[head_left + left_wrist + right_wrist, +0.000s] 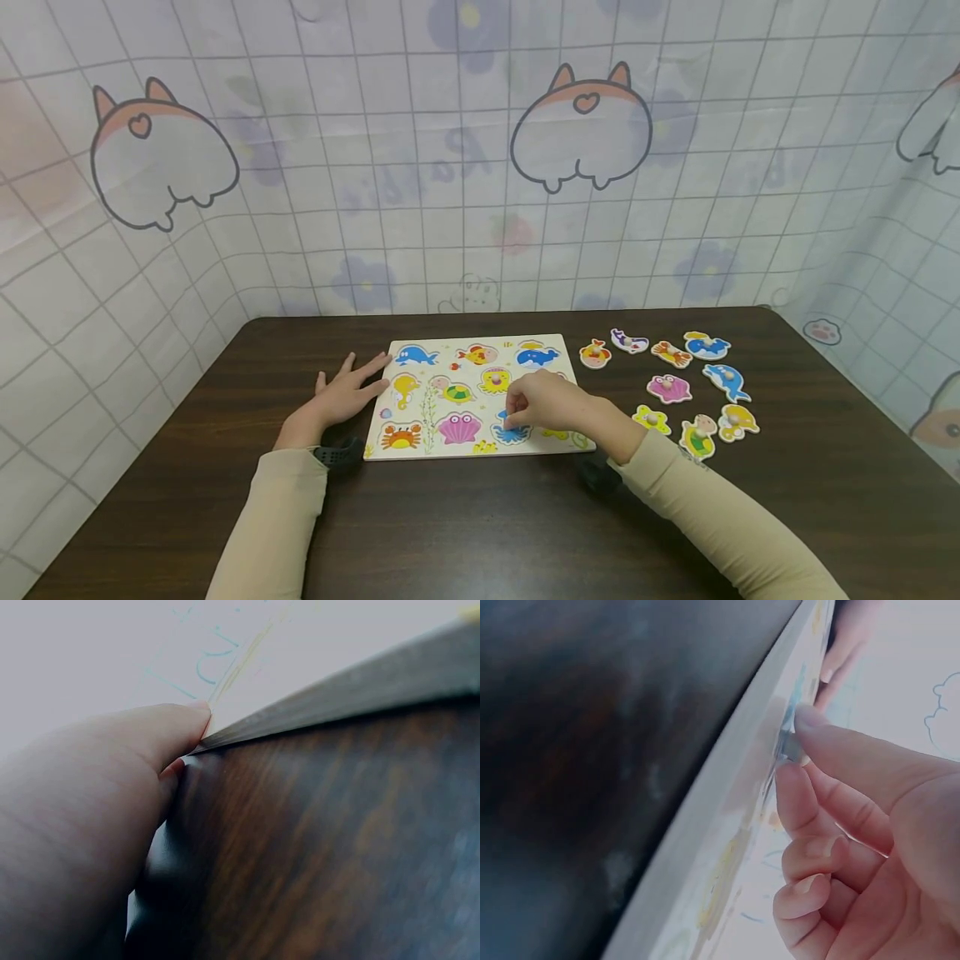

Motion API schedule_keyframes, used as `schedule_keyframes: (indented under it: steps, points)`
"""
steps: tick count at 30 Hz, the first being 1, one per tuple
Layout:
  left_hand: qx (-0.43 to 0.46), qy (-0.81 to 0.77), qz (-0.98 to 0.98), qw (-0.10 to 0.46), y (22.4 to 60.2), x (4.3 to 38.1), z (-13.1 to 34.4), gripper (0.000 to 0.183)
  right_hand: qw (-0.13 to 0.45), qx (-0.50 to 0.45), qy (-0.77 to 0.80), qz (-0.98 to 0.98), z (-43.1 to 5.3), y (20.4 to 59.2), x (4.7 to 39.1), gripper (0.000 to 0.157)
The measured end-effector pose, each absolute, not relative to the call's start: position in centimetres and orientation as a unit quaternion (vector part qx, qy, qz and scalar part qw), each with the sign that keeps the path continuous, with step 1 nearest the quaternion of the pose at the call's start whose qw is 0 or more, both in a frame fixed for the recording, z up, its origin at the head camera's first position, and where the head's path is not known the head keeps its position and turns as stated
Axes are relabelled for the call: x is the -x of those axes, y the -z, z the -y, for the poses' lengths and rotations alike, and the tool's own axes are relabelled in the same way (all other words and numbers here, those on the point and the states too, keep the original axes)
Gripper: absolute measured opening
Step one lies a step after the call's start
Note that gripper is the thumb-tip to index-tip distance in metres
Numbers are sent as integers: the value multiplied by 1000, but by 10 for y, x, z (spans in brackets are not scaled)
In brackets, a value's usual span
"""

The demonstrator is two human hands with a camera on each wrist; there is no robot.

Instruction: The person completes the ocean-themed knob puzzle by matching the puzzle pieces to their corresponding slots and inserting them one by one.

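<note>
A pale wooden puzzle board [420, 404] with printed sea animals lies on the dark table. My right hand [551, 402] is over its lower right part, thumb and index finger pinching the small knob [792, 747] of a blue tentacled puzzle piece [512, 435]. That piece lies at the matching blue spot, partly covered by the fingers. The other fingers of the right hand are curled in toward the palm. My left hand [347, 396] rests with spread fingers at the board's left edge, its thumb [176, 731] touching the edge.
Right of the board lie several loose knobbed pieces, among them a pink shell [669, 389], a blue dolphin [726, 382], a crab [671, 354], a yellow star [651, 419] and a green-and-yellow piece [698, 437]. A patterned cloth [450, 233] hangs behind the table.
</note>
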State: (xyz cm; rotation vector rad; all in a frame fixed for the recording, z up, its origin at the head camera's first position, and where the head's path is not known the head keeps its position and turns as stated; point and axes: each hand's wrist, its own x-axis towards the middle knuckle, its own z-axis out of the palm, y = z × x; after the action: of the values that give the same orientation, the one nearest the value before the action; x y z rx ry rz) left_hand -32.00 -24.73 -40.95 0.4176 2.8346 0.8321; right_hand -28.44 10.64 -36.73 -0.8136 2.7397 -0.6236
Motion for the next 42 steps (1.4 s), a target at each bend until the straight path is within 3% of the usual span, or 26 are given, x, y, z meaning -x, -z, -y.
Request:
schedule_keyframes:
  steps: [12, 30, 42]
  points:
    - [-140, -269, -950, 76, 412, 323, 248, 65, 110, 286, 230, -924, -120, 366, 285, 14]
    - [-138, -274, -949, 73, 412, 323, 247, 65, 20, 277, 324, -904, -205, 346, 287, 18]
    - [-137, -273, -949, 74, 411, 321, 247, 66, 52, 258, 386, -884, -276, 350, 292, 18]
